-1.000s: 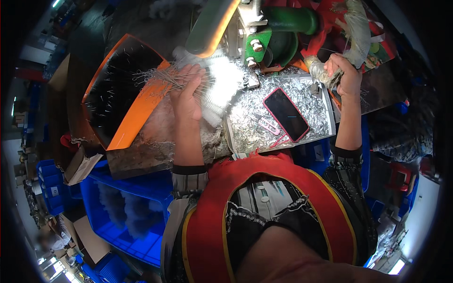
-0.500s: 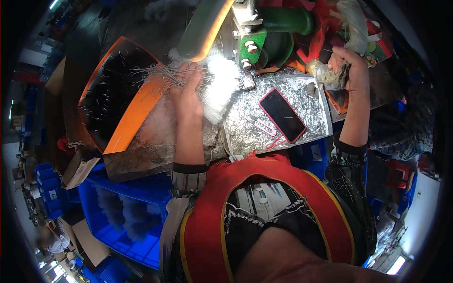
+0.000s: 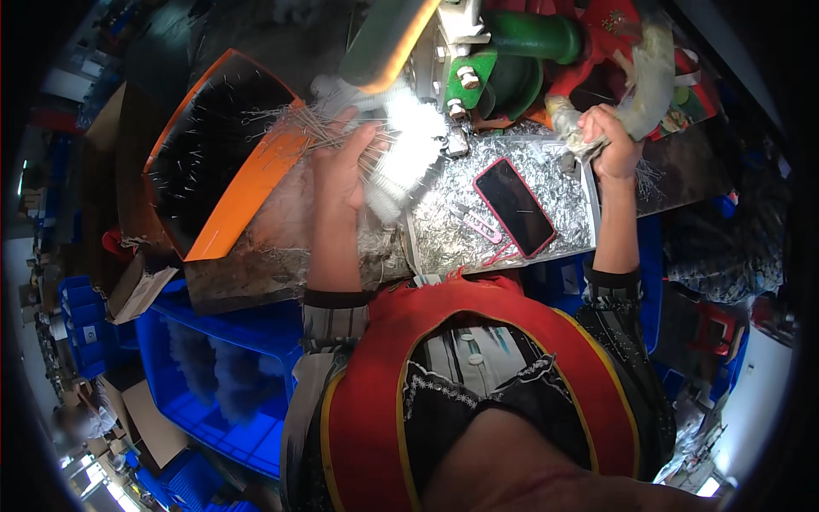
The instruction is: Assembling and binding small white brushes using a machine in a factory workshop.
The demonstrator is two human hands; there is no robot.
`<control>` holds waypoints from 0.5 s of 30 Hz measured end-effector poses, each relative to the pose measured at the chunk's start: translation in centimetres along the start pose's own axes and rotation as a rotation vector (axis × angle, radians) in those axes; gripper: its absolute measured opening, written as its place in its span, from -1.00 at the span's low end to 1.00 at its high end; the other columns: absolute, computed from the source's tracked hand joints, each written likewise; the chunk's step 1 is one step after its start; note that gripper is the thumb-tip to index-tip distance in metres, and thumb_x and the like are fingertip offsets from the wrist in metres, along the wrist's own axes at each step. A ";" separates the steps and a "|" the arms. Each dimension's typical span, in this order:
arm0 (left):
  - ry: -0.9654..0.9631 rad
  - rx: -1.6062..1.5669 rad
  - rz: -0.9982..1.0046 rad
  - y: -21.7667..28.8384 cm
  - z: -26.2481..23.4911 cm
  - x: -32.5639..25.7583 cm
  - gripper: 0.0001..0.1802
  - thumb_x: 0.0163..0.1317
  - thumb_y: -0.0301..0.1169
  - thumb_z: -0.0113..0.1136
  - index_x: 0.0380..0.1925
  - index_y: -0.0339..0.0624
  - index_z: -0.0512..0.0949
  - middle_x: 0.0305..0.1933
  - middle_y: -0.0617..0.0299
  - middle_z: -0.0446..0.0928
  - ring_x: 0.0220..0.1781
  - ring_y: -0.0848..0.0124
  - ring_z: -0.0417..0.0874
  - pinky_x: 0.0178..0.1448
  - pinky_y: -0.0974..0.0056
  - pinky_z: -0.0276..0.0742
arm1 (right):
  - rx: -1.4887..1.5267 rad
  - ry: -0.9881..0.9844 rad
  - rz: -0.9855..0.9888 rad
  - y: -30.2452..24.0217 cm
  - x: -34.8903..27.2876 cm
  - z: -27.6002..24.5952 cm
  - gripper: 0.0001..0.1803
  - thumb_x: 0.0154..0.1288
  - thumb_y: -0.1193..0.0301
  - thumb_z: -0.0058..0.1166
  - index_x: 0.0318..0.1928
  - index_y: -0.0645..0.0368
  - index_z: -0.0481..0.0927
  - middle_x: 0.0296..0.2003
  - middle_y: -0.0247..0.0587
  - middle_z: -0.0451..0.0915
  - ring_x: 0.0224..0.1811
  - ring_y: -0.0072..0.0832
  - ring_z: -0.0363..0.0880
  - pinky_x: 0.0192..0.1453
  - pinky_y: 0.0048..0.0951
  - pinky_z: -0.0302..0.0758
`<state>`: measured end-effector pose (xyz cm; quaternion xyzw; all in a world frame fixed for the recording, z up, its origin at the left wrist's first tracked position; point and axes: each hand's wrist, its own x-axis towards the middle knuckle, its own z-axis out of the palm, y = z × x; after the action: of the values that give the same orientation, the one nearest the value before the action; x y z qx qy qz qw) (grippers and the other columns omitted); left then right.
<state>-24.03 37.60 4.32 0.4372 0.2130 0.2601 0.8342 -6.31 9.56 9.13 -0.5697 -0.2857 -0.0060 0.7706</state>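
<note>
My left hand (image 3: 343, 166) rests on the bench with its fingers closed around a bundle of thin metal wires (image 3: 328, 128), next to a white fluffy brush-like piece (image 3: 408, 149). An orange-rimmed black tray (image 3: 217, 166) with loose wires in it lies just left of that hand. My right hand (image 3: 610, 141) is raised at the right and grips a pale fuzzy tuft (image 3: 648, 72). Between the hands lies a tray of silver shreds (image 3: 444, 230) with a red-cased phone (image 3: 514, 206) on it. A green machine (image 3: 503, 60) stands behind.
A blue bin (image 3: 222, 375) with white fluffy pieces sits under the bench at the lower left. More blue crates (image 3: 81, 316) and cardboard boxes (image 3: 149, 282) stand at the left. Red and green items (image 3: 614, 26) crowd the far right of the bench.
My right hand has lifted slightly with the fuzzy tuft. My left hand has shifted a little on the wire bundle.
</note>
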 end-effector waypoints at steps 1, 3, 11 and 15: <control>-0.020 -0.006 -0.015 -0.1 -0.3 0.0 -0.54 0.01 -0.66 0.08 -0.05 -0.47 0.24 -0.24 -0.05 0.48 -0.30 0.30 0.57 -0.25 0.35 0.58 | -0.010 -0.001 0.085 -1.2 0.3 0.3 -0.72 -0.03 0.57 -0.06 -0.82 0.20 0.30 -0.79 -0.25 0.32 -0.69 -0.48 0.33 -0.41 -0.47 0.33; -0.054 -0.011 -0.035 -0.1 -0.3 0.2 -0.55 0.01 -0.65 0.08 -0.05 -0.46 0.25 -0.27 -0.03 0.50 -0.34 0.31 0.57 -0.32 0.37 0.58 | -0.024 0.037 0.173 -2.1 0.6 0.4 -0.74 -0.05 0.55 -0.02 -0.80 0.21 0.34 -0.81 -0.26 0.31 -0.71 -0.48 0.32 -0.46 -0.49 0.32; 0.001 -0.118 -0.040 0.2 -0.6 0.2 -0.57 0.00 -0.66 0.04 -0.05 -0.44 0.28 -0.12 -0.04 0.47 -0.27 0.34 0.54 -0.26 0.39 0.53 | -0.109 0.183 0.323 -4.5 1.3 1.4 -0.69 -0.01 0.52 -0.06 -0.83 0.18 0.29 -0.81 -0.27 0.26 -0.73 -0.48 0.27 -0.42 -0.47 0.31; 0.000 -0.136 -0.001 0.1 -0.7 0.3 -0.56 0.01 -0.67 0.01 -0.03 -0.43 0.27 -0.06 -0.03 0.45 -0.25 0.35 0.54 -0.24 0.40 0.52 | -0.106 0.183 0.353 -4.9 1.2 1.7 -0.71 -0.01 0.52 -0.05 -0.82 0.18 0.30 -0.81 -0.27 0.26 -0.73 -0.48 0.28 -0.44 -0.47 0.31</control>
<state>-24.19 38.24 3.99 0.3795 0.1953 0.2735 0.8620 -7.68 9.71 14.29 -0.6479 -0.1094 0.0624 0.7512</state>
